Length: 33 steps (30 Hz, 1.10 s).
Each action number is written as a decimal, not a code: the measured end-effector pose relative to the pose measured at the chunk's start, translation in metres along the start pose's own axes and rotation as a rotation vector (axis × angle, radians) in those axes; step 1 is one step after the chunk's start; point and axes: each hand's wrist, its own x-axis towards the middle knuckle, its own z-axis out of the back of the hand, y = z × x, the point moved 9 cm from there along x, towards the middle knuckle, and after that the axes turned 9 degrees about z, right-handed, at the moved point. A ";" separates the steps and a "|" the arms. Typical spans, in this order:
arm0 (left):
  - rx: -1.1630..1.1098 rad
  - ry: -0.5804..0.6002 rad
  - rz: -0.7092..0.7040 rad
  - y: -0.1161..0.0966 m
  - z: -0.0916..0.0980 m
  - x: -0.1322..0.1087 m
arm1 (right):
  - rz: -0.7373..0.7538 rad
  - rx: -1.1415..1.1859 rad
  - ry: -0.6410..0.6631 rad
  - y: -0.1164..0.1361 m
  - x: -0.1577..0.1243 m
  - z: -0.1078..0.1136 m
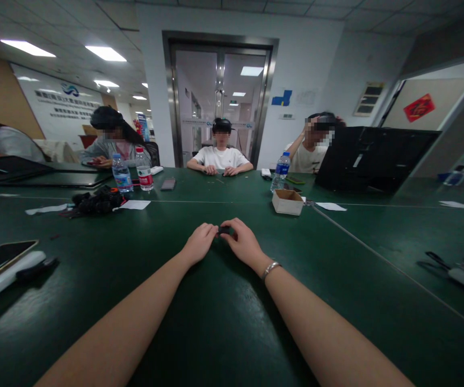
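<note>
Out in front of me, low over the green table [216,301], my two hands meet. Thumb and fingers of my right hand [243,241], which has a silver bracelet at its wrist, pinch a small black block-like piece [224,230]; its exact kind is too small to tell. My left hand [200,243] is closed, fingers together, its fingertips right at the left end of that piece. Whatever the left fingers grip is hidden. A small open cardboard box [288,203] stands beyond my right hand.
Water bottles [122,174] stand at the far left, another bottle [281,172] behind the box. A black cable bundle [97,201] and papers [135,205] lie left. A large black monitor [372,158] stands right. Phones [10,255] lie near left. A person [220,156] sits opposite, others alongside.
</note>
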 end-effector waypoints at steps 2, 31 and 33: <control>-0.034 -0.045 -0.013 -0.001 0.004 0.000 | -0.007 -0.002 -0.009 -0.001 0.000 0.001; 0.152 -0.046 0.056 -0.001 0.007 -0.003 | 0.003 -0.022 0.018 0.001 -0.001 -0.001; 0.154 -0.049 0.072 0.001 0.007 -0.003 | 0.005 -0.027 0.025 0.002 -0.001 -0.001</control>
